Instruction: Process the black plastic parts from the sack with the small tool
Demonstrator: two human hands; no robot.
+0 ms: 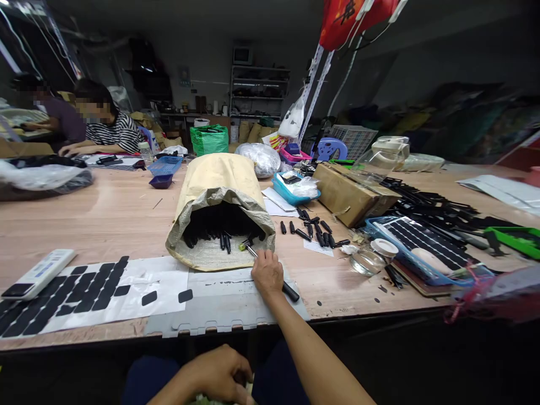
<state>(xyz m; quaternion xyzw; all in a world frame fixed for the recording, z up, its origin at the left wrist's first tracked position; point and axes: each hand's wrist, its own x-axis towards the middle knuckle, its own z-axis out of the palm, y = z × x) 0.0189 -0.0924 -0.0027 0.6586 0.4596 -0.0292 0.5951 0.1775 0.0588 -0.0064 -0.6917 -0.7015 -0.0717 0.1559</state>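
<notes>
My right hand point(268, 274) is closed around the middle of a small hammer point(291, 291) lying low over the grey mat point(211, 301). The hammer's black grip sticks out toward me, and its yellowish head points into the mouth of a paper-covered woven sack point(223, 171). Many black tube-like parts point(225, 242) fill the sack's dark opening. Down at my lap, below the table edge, my left hand point(223, 371) has curled fingers near something pale; what they hold is not clear.
Black rounded stickers point(101, 281) on white sheets and a white device point(40, 274) lie left. Loose black parts point(320, 230), a cardboard box point(354, 194), a glass jar point(367, 261) and a blue tray point(426, 253) stand right. Two people point(112, 126) sit across at left.
</notes>
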